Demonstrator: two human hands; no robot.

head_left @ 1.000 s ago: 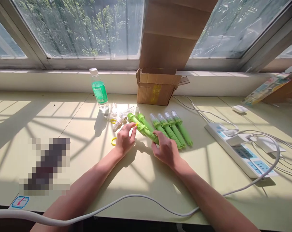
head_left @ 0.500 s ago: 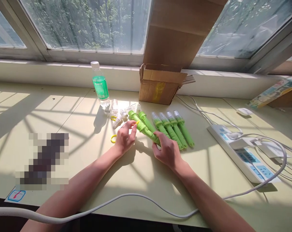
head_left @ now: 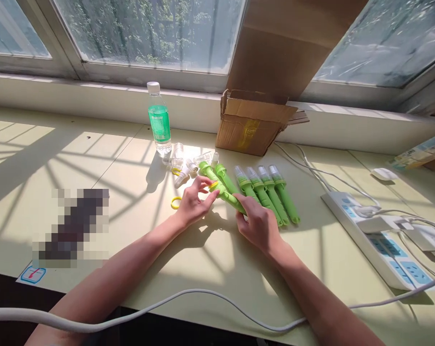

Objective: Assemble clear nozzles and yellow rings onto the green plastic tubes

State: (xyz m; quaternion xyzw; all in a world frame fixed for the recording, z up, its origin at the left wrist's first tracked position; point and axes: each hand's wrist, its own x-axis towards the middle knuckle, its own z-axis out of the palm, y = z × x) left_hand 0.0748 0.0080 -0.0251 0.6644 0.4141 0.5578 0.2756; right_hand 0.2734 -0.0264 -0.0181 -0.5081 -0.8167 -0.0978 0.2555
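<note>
My right hand is wrapped round the lower part of a green plastic tube with a threaded upper end, held tilted above the table. At that threaded end, my left hand pinches a yellow ring between thumb and fingers. The ring sits at the tube's mouth; how far round it goes I cannot tell. Just behind lie two more green tubes without caps, one of them a ribbed tube. To the right, several green tubes with clear caps rest in a row. A loose yellow ring lies left of my left hand.
Clear caps and white fittings lie near a water bottle. A cardboard box stands by the window. On the right is a power strip with cables. A white cable crosses the front edge.
The view has shifted, so everything appears a little further right. My left hand's fingers have opened out slightly around the yellow ring, which now shows more at the tube's end.
</note>
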